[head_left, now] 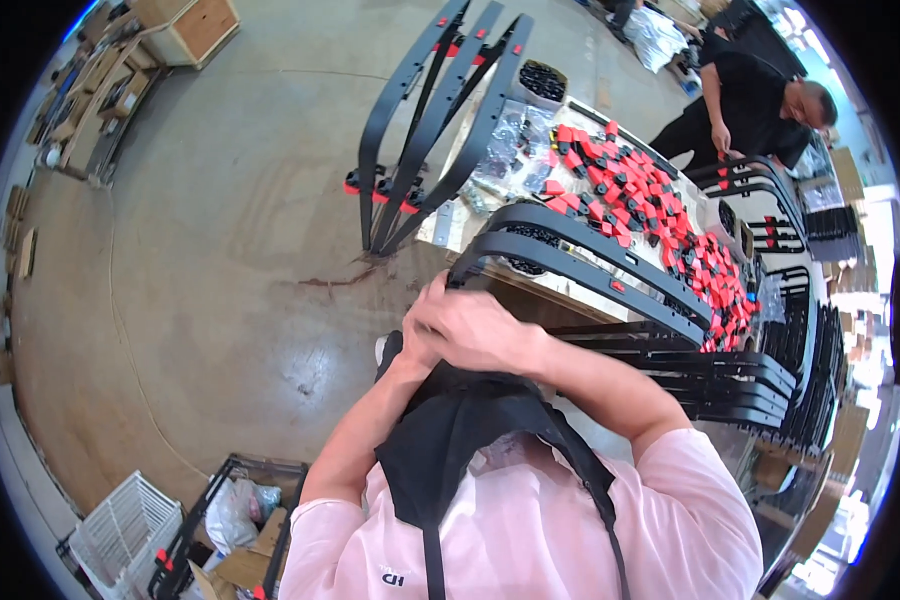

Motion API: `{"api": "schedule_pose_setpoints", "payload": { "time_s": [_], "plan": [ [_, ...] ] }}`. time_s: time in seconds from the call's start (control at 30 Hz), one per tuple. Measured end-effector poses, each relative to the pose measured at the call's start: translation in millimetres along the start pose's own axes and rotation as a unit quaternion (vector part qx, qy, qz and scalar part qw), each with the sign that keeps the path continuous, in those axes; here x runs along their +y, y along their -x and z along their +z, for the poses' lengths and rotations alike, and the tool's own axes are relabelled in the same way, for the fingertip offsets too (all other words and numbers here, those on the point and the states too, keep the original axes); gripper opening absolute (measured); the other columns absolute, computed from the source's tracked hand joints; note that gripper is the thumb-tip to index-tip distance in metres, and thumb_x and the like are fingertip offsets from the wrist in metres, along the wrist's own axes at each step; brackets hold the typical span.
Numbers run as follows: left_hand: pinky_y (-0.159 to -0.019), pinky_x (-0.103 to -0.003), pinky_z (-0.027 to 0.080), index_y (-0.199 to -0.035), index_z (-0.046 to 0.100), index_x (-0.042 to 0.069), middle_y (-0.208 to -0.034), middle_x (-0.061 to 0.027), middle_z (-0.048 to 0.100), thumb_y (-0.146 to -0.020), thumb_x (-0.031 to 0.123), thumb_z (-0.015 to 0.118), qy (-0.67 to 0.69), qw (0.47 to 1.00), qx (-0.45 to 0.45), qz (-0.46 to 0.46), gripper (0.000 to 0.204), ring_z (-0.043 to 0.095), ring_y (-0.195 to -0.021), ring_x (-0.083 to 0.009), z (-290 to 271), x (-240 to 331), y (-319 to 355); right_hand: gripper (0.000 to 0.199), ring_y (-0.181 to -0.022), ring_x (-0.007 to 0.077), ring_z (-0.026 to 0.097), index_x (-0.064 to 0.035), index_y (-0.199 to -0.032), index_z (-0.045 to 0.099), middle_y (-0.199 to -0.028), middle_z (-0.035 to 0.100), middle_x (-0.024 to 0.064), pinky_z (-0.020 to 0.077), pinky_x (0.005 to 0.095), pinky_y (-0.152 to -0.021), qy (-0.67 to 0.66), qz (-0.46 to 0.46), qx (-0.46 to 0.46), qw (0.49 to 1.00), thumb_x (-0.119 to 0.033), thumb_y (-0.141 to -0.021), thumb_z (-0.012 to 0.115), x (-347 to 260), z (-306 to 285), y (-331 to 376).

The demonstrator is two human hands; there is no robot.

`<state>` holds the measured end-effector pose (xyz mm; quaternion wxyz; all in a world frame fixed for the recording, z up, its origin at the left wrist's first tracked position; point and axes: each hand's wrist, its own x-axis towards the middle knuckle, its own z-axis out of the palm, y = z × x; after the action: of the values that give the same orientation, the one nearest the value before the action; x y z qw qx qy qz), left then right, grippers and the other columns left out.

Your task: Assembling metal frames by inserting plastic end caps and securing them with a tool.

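Both my hands are raised together in front of my chest, over the top of a black apron (450,430) that hangs down my pink shirt (530,530). My right hand (480,330) lies over my left hand (417,340) and covers most of it. Both are closed on the bunched upper edge of the apron. A black apron strap (592,472) runs down my right side. Just beyond my hands is the rounded end of a black curved metal frame (580,265) lying on the table.
A table (450,232) holds several red-and-black small parts (650,200) and bagged pieces. Black frames (420,130) lean against it, and more are stacked at right (730,385). A person in black (750,100) works at the far end. A white crate (120,525) and a cart (235,510) stand lower left.
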<state>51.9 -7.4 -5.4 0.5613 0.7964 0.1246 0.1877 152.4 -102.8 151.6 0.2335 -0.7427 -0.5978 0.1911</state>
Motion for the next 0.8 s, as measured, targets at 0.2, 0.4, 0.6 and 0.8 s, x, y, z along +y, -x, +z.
{"api": "schedule_pose_setpoints", "payload": {
  "time_s": [0.2,0.4,0.6,0.8],
  "plan": [
    [-0.098,-0.056,0.055,-0.153,0.051,-0.001,-0.125,-0.0276,0.069,-0.103,0.021,0.068,-0.203,0.969,-0.054,-0.127,0.057,0.068,-0.115,-0.0484,-13,51,-18,0.031,-0.109,0.0399,0.073,-0.0099,-0.113,0.078,-0.112,0.078,0.017,0.0568,0.0505,-0.096,-0.081,0.373,0.029,0.924,-0.034,-0.096,0.068,103,14,88],
    [-0.097,-0.058,0.056,-0.145,0.055,-0.001,-0.123,-0.0298,0.069,-0.104,0.023,0.067,-0.223,0.965,-0.052,-0.128,0.049,0.068,-0.115,-0.0506,-5,52,-27,0.035,-0.129,0.046,0.062,-0.0034,-0.133,0.065,-0.135,0.068,0.0258,0.0497,0.0531,-0.111,0.178,0.196,0.126,0.956,-0.021,-0.103,0.059,214,21,103],
    [-0.088,-0.057,0.06,-0.139,0.056,-0.004,-0.114,-0.0303,0.072,-0.102,0.025,0.069,-0.256,0.959,-0.044,-0.108,0.049,0.073,-0.102,-0.0488,-18,55,-30,0.027,-0.125,0.0366,0.061,-0.0057,-0.123,0.071,-0.136,0.063,0.0142,0.055,0.0442,-0.103,0.249,0.204,0.09,0.943,-0.015,-0.098,0.064,232,25,60],
    [-0.082,-0.057,0.062,-0.129,0.06,0.0,-0.109,-0.0273,0.073,-0.103,0.03,0.068,-0.277,0.956,-0.046,-0.086,0.041,0.075,-0.096,-0.0466,-8,45,-19,0.024,-0.121,0.041,0.065,-0.0046,-0.112,0.072,-0.124,0.069,0.0204,0.0548,0.0488,-0.102,0.57,0.092,0.064,0.814,-0.018,-0.093,0.067,224,35,75]
  ]
}}
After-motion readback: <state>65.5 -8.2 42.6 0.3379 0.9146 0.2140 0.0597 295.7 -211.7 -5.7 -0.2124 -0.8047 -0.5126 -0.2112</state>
